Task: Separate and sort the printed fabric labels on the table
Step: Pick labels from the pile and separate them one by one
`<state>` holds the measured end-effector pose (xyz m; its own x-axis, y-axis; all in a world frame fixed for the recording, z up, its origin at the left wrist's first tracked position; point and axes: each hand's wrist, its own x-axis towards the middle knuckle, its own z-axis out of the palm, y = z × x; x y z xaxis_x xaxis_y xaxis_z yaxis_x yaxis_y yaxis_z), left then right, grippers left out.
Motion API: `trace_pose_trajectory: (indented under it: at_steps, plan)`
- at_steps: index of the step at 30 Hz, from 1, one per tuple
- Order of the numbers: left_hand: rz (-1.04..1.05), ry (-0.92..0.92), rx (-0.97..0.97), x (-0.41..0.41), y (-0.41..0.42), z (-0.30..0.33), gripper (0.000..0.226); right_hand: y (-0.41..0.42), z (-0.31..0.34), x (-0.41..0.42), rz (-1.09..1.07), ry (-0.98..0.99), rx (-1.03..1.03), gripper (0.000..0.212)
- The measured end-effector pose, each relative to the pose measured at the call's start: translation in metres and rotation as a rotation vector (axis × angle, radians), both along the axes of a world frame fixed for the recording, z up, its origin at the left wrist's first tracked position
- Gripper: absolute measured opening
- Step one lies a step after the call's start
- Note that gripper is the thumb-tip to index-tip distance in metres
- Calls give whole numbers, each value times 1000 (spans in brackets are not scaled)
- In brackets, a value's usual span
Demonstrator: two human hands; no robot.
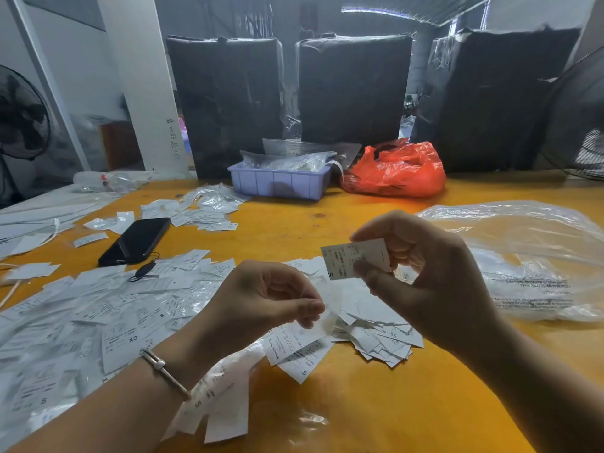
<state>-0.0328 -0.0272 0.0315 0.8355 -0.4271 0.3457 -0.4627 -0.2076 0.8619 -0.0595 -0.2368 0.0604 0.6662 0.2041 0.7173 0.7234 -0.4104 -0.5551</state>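
2 hands work above a yellow bench [359, 420]: the right hand [425, 276] pinches 1 printed label [343, 261] between thumb and forefinger, while the left hand [268, 299], fingers curled, grips a blurred label [327, 317] just below. Loose labels [98, 322] carpet the bench to the left, around a black phone [135, 241]; a clear plastic bag [529, 256] lies right.

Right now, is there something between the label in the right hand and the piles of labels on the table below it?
Nothing visible blocks it. The right hand pinches the label in open air above the small pile. The left hand, holding another label, is beside that path, not across it.
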Motion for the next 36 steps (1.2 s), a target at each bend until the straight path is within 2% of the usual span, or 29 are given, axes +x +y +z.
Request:
trace_pose_trajectory:
  at_steps: [7,11,18,22,28,31,33,35,36]
  plan:
    - [7,-41,4,0,2,0,21,1,-2,2,-49,-44,-87,20]
    - [8,-64,16,-1,3,1,24,0,-3,5,-99,-83,-128,23]
    - [14,-88,31,-1,3,0,21,1,-4,4,-15,-79,-195,8]
    - [14,-81,23,0,3,0,20,-3,-3,6,46,13,-135,9]
    - [-4,-63,33,0,2,0,19,-2,-10,12,76,130,-200,15]
    - [4,-39,-4,0,0,-2,21,-3,-11,14,92,179,-10,31]
    - [32,-57,-16,0,0,-1,23,-7,-10,17,0,169,61,39]
    - [61,-86,-26,0,1,1,25,-10,-9,20,-43,217,6,33]
    - [71,-92,-39,-1,1,2,26,-9,-9,20,17,282,-17,24]
